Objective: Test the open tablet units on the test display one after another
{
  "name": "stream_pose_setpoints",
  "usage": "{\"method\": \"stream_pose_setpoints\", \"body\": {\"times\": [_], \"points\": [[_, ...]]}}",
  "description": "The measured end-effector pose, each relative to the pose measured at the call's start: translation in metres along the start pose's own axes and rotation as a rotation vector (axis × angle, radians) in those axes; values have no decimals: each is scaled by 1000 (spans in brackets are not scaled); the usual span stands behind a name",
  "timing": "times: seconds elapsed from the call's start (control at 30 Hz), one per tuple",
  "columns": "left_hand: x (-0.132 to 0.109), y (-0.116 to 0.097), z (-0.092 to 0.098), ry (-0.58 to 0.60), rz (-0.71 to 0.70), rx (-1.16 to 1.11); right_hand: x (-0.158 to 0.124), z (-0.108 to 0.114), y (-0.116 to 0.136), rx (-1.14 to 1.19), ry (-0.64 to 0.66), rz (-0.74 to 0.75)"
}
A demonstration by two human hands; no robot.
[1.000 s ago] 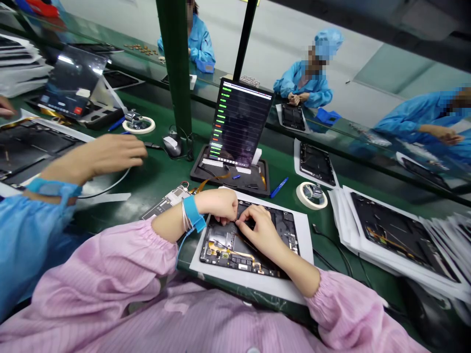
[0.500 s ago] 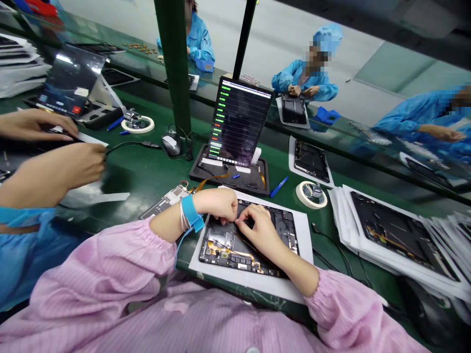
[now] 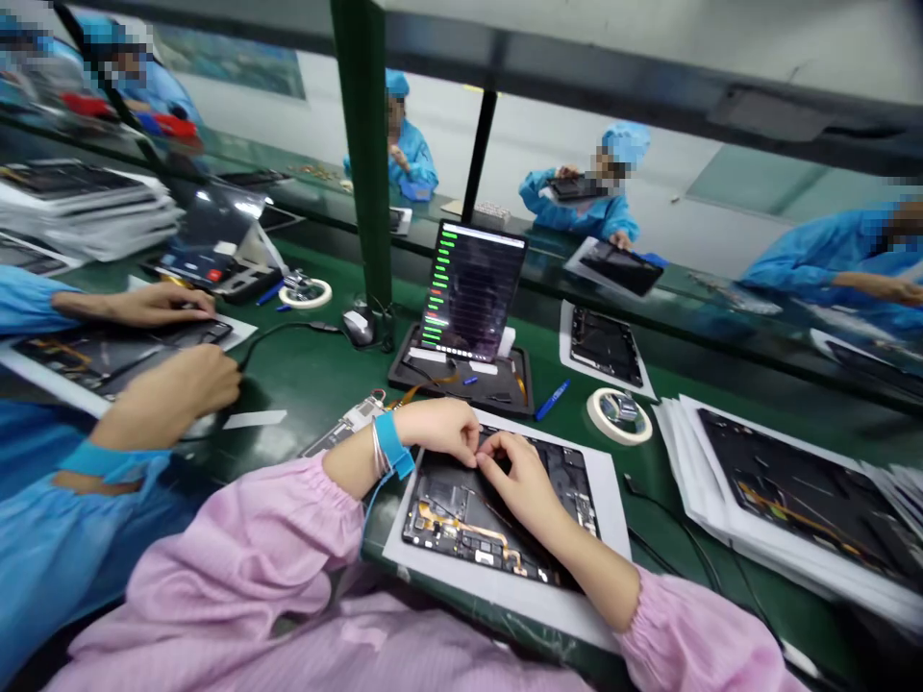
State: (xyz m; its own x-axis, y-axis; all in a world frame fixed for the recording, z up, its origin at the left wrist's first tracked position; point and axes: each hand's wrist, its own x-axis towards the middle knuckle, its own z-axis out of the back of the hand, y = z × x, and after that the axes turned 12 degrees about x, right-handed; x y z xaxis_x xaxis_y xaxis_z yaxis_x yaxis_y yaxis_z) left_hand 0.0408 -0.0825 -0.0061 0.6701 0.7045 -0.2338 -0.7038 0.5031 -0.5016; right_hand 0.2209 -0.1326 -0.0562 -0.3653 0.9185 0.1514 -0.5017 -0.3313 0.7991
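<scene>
An opened tablet housing (image 3: 468,524), black with orange flex cables, lies on a white sheet (image 3: 610,481) in front of me. Over its far part my left hand (image 3: 443,430), with a blue strap at the wrist, is closed with fingertips pinched together. My right hand (image 3: 523,476) reaches in from the other side, thumb and forefinger pinched and meeting the left fingertips. Whatever lies between the fingers is too small or hidden to make out. The right hand covers part of the housing.
Behind the housing a lit tablet screen (image 3: 472,293) leans upright in a black tray (image 3: 404,370). A blue pen (image 3: 553,400) and a tape roll (image 3: 618,416) lie nearby. Stacked housings on paper (image 3: 793,490) stand at right. A co-worker's hands (image 3: 180,384) work at left.
The view has tilted up. My hands stay pinched together over the housing's far part. At left the co-worker's hands have shifted, and a person opposite now lifts a dark housing.
</scene>
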Motion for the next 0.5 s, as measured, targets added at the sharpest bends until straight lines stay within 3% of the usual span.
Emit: {"method": "stream_pose_setpoints", "body": {"times": [0.07, 0.13, 0.2, 0.37, 0.43, 0.5], "points": [[5, 0, 4, -274, 10, 64, 1, 0, -3, 3, -7, 8], [15, 2, 6, -624, 123, 223, 2, 0, -5, 1, -2, 16], [30, 7, 6, -818, 247, 391, 2, 0, -5, -2, 7, 17], [58, 22, 11, -890, 359, 516, 0, 3, -5, 11, 4, 48], [58, 15, 17, -867, 405, 514, 1, 2, -7, 6, 0, 61], [53, -6, 19, -829, 438, 507, 4, -1, -8, -17, -4, 65]]}}
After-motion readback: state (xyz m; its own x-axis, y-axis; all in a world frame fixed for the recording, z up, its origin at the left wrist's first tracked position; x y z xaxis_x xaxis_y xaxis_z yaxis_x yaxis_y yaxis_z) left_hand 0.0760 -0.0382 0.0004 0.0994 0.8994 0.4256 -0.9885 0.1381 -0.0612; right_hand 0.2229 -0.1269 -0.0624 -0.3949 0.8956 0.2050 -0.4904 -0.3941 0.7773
